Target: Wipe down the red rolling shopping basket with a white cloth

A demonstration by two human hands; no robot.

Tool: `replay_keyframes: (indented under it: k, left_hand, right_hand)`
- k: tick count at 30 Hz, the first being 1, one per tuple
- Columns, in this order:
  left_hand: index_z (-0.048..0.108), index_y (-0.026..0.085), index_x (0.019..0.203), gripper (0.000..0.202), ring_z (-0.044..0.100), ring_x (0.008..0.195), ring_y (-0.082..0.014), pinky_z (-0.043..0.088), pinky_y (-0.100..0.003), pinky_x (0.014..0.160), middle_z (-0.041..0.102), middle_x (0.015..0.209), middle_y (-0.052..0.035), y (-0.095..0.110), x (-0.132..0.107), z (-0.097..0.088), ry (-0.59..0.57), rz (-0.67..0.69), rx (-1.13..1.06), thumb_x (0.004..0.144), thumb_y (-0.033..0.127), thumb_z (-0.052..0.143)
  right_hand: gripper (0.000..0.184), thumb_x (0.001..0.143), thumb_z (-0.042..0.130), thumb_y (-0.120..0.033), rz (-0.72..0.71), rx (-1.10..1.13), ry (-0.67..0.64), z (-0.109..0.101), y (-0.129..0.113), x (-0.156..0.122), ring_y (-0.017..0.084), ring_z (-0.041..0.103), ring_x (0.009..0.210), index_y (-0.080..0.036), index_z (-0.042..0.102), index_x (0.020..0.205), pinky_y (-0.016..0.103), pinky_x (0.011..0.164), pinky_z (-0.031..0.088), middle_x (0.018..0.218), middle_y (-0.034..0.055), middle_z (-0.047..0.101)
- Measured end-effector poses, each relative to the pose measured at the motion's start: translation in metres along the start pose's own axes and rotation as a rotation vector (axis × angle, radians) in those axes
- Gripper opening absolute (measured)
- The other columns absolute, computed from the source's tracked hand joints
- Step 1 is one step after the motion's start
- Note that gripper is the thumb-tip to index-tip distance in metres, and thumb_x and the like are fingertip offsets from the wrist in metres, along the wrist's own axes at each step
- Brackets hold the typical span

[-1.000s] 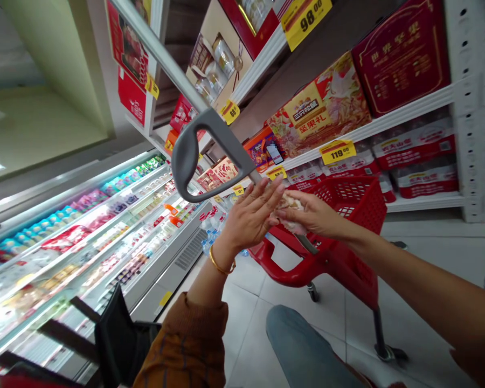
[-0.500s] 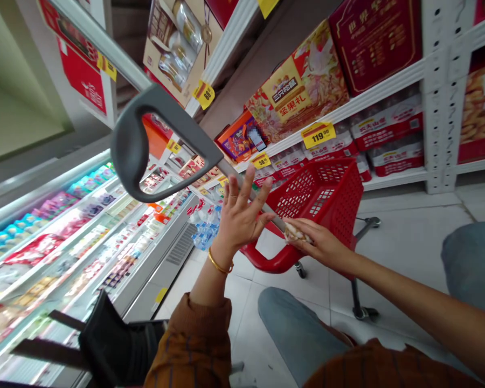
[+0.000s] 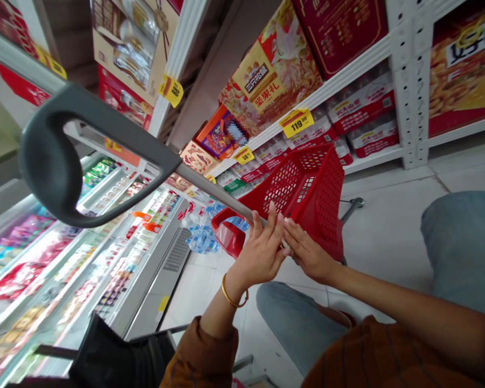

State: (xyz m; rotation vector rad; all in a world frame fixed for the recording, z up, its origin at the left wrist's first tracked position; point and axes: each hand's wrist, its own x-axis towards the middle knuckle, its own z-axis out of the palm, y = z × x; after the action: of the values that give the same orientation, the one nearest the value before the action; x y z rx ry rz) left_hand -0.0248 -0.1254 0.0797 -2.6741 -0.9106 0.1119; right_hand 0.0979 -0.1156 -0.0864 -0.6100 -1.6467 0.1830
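A grey looped plastic handle (image 3: 117, 126) is fixed on a metal pole (image 3: 214, 188) that slants down to my hands. My left hand (image 3: 262, 248) lies across the pole's lower part, fingers stretched out and slightly apart, its fingertips beside my right hand. My right hand (image 3: 309, 253) is pressed round the pole's lower end with its fingers together, over a pale crumpled wad (image 3: 286, 243) that mostly hides between the two hands. Whether the wad is tissue or cloth I cannot tell. Just behind my hands stands a red shopping basket cart (image 3: 323, 199).
Shelves with a nut gift box (image 3: 270, 70), shrink-wrapped bottle packs (image 3: 366, 102) and yellow price tags (image 3: 297, 124) rise ahead. A chilled display (image 3: 84, 253) runs along the left. Bottled water (image 3: 204, 234) stands on the floor. A black chair-like object (image 3: 117, 350) is at lower left.
My left hand has come down and right, from beside the pole onto it, meeting my right hand. The grey handle has shifted left and down in view. The wad is now more covered.
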Motion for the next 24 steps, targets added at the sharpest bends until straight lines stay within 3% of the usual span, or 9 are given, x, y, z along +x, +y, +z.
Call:
replay_keyframes:
  k: [5, 8, 13, 18, 21, 24]
  left_hand:
    - [-0.021, 0.011, 0.148, 0.081, -0.014, 0.143, -0.0314, 0.017, -0.069, 0.110, 0.009, 0.156, -0.0247, 0.000, 0.005, -0.006, -0.107, 0.046, -0.046, 0.097, 0.035, 0.037]
    - [-0.014, 0.009, 0.149, 0.075, -0.008, 0.145, -0.0318, 0.013, -0.072, 0.108, 0.015, 0.155, -0.0251, 0.001, 0.007, -0.006, -0.119, 0.060, -0.007, 0.098, 0.033, 0.034]
    - [0.016, 0.011, 0.151, 0.059, 0.001, 0.147, -0.0283, -0.009, -0.070, 0.108, 0.025, 0.154, -0.0188, 0.002, 0.011, -0.003, -0.104, 0.033, 0.149, 0.098, 0.031, 0.033]
    - [0.023, 0.014, 0.149, 0.055, 0.014, 0.148, -0.0208, -0.028, -0.057, 0.106, 0.024, 0.155, -0.0136, 0.018, 0.013, 0.006, -0.060, -0.119, 0.349, 0.099, 0.033, 0.033]
    - [0.026, 0.013, 0.149, 0.052, 0.018, 0.147, -0.0165, -0.022, -0.048, 0.114, 0.025, 0.156, -0.0103, 0.031, 0.024, 0.015, -0.095, -0.153, 0.426, 0.099, 0.028, 0.032]
    - [0.034, 0.012, 0.146, 0.051, 0.022, 0.146, -0.0199, 0.000, -0.044, 0.122, 0.029, 0.155, -0.0089, 0.036, 0.044, 0.025, -0.226, -0.051, 0.410, 0.099, 0.032, 0.036]
  right_hand:
    - [0.069, 0.095, 0.042, -0.009, -0.050, -0.018, -0.004, -0.001, 0.012, -0.015, 0.023, 0.016, 0.146, -0.020, 0.007, 0.153, 0.052, 0.113, 0.031, 0.154, 0.0157, 0.030]
    - [0.067, 0.095, 0.041, -0.008, -0.026, -0.032, -0.023, -0.001, 0.020, -0.027, 0.023, 0.017, 0.145, -0.021, 0.008, 0.153, 0.052, 0.112, 0.033, 0.152, 0.0160, 0.034]
    - [0.067, 0.095, 0.039, -0.006, 0.064, -0.072, -0.111, 0.003, 0.037, -0.058, 0.025, 0.015, 0.146, -0.020, 0.007, 0.153, 0.052, 0.113, 0.032, 0.154, 0.0174, 0.031]
    - [0.063, 0.098, 0.036, -0.011, 0.180, -0.029, -0.126, 0.005, 0.053, -0.086, 0.025, 0.019, 0.146, -0.024, 0.010, 0.153, 0.050, 0.115, 0.032, 0.157, 0.0136, 0.023]
    - [0.060, 0.099, 0.036, -0.017, 0.303, 0.014, -0.049, 0.003, 0.056, -0.093, 0.024, 0.023, 0.145, -0.028, 0.013, 0.153, 0.048, 0.117, 0.030, 0.159, 0.0093, 0.019]
    - [0.060, 0.099, 0.040, -0.024, 0.440, 0.045, 0.056, 0.002, 0.058, -0.094, 0.024, 0.027, 0.144, -0.029, 0.014, 0.153, 0.050, 0.117, 0.029, 0.158, 0.0087, 0.022]
